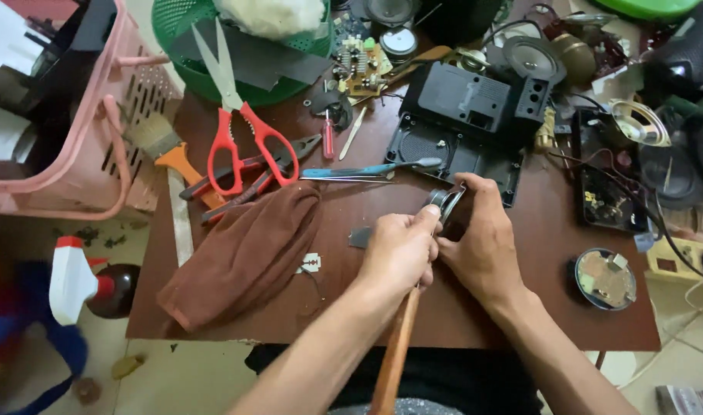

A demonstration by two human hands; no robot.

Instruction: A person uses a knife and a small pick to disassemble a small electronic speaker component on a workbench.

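A brown cloth (244, 253) lay left of the hands. The left hand (397, 250) was closed around a wooden-handled tool (393, 350). The right hand (482, 242) pinched a small round speaker (446, 201), held on edge above the table (536, 307). The speaker is probably light, rigid at the rim and fragile at the cone; hold it by the rim.
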